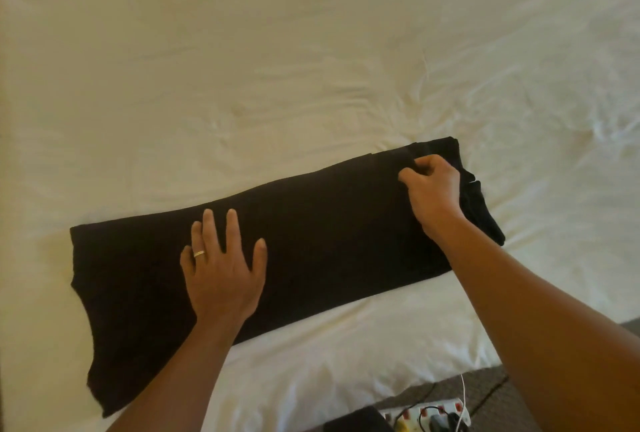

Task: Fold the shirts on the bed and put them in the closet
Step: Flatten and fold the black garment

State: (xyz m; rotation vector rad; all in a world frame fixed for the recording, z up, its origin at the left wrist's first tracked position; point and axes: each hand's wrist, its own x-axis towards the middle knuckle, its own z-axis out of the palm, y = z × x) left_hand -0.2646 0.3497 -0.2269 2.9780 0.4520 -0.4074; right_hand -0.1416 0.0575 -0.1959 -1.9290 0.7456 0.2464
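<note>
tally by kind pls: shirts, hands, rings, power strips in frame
Shirts: 1, black shirt on the bed
Hands: 2, left hand, right hand
Rings: 1, ring on the left hand
Power strips: 1, power strip
Total: 5

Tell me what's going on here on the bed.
A person is folding a black shirt on the white bed sheet. The shirt lies as a long narrow strip, its sides already folded in. The left hand presses flat on its middle, while the right hand pinches the fabric near the far end. A power strip sits on the floor by the bed.
</note>
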